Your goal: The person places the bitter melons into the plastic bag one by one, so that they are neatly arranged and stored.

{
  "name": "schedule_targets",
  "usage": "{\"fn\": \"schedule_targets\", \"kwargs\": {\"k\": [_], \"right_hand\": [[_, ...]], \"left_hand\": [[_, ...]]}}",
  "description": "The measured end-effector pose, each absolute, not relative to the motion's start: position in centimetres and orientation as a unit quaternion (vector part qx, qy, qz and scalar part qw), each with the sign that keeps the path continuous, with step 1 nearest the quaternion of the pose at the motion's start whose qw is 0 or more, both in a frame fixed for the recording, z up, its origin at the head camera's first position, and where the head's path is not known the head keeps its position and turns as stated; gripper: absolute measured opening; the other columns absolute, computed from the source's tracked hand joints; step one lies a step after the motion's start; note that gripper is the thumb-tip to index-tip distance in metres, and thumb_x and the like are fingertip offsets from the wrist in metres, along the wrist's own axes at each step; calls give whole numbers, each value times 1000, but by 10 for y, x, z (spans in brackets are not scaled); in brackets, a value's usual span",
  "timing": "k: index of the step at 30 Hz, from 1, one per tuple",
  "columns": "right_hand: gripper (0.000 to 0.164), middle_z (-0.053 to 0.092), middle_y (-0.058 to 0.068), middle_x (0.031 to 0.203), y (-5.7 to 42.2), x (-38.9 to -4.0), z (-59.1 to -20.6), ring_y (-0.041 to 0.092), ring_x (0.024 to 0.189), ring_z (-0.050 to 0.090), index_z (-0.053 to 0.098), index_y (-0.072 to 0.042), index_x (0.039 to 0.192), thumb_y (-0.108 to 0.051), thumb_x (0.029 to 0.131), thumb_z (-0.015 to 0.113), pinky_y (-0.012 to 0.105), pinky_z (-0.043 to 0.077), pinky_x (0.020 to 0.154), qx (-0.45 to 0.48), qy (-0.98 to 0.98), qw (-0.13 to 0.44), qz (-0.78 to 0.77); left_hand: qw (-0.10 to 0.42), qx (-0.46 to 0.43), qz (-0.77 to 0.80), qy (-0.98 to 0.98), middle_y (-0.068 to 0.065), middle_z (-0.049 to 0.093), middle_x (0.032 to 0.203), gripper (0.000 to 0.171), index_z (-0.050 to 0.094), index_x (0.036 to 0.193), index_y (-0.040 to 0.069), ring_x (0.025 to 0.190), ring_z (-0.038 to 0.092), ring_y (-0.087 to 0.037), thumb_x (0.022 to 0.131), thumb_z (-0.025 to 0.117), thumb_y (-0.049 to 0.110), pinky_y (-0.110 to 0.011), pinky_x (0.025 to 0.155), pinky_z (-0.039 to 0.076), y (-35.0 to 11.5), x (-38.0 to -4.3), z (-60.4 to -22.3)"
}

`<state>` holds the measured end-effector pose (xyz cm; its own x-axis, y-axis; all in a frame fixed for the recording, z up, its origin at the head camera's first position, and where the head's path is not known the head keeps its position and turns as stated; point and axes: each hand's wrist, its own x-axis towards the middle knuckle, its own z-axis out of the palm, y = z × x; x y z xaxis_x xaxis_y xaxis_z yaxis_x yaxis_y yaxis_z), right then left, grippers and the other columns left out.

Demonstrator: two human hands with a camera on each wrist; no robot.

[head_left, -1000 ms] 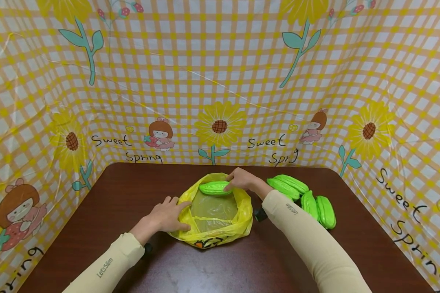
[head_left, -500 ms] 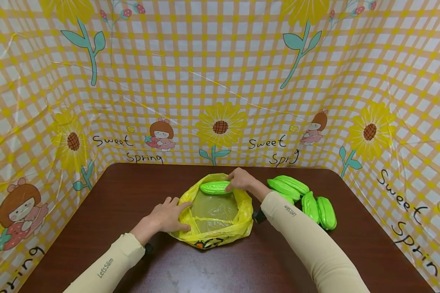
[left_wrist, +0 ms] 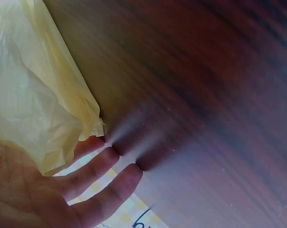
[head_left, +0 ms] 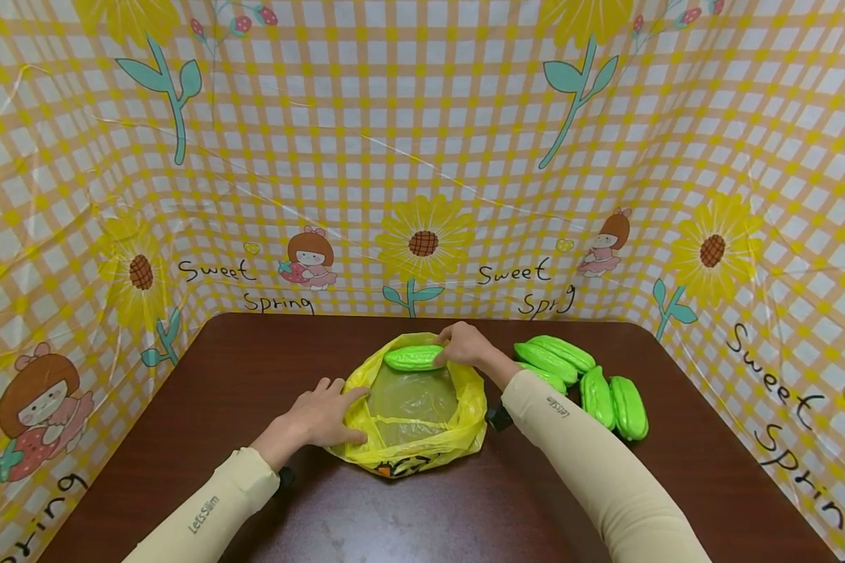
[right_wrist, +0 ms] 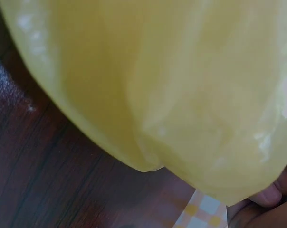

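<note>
A yellow plastic bag (head_left: 465,438) stands with its mouth spread wide on the brown table. My left hand (head_left: 324,414) is at its left rim, thumb and one finger over the edge. Three straight fingers (left_wrist: 115,190) lie outside it, tips at the tabletop. Inside the far part of the mouth is a bright green, ridged bitter melon (head_left: 411,358). My right hand (head_left: 465,344) reaches over the bag's back right rim and grips the right end of that bitter melon. The bag wall (right_wrist: 181,95) fills most of the right wrist view, and only curled fingers (right_wrist: 264,197) show there.
More green bitter melons (head_left: 552,356) lie in a group to the right, one partly behind the right sleeve (head_left: 577,430). Two others (head_left: 613,403) lie nearer. A checked, flower-printed cloth (head_left: 422,156) rises behind the table (head_left: 253,344) and at both sides.
The bitter melon in the right hand has shifted very slightly toward the back of the bag's mouth. The left hand and the bag look unchanged.
</note>
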<state>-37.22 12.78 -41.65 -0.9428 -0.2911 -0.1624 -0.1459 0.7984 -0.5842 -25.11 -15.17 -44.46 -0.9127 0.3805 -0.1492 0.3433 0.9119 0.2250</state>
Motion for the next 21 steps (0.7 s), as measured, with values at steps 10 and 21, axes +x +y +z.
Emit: {"fn": "schedule_targets", "kwargs": {"k": [10, 21], "right_hand": [[44, 55, 20, 145, 130, -372, -419, 40, 136, 47, 67, -4, 131, -16, 89, 76, 51, 44, 107, -116, 933, 146, -309], [44, 55, 19, 145, 131, -369, -419, 40, 137, 47, 67, -4, 131, -16, 90, 75, 52, 43, 107, -124, 930, 141, -315]], "left_hand": [[97, 185, 99, 973, -17, 44, 149, 80, 44, 153, 26, 135, 40, -39, 85, 73, 55, -59, 97, 43, -151, -251, -445], [93, 186, 96, 973, -17, 45, 148, 80, 44, 153, 26, 134, 41, -38, 85, 73, 56, -58, 96, 44, -152, -253, -447]]}}
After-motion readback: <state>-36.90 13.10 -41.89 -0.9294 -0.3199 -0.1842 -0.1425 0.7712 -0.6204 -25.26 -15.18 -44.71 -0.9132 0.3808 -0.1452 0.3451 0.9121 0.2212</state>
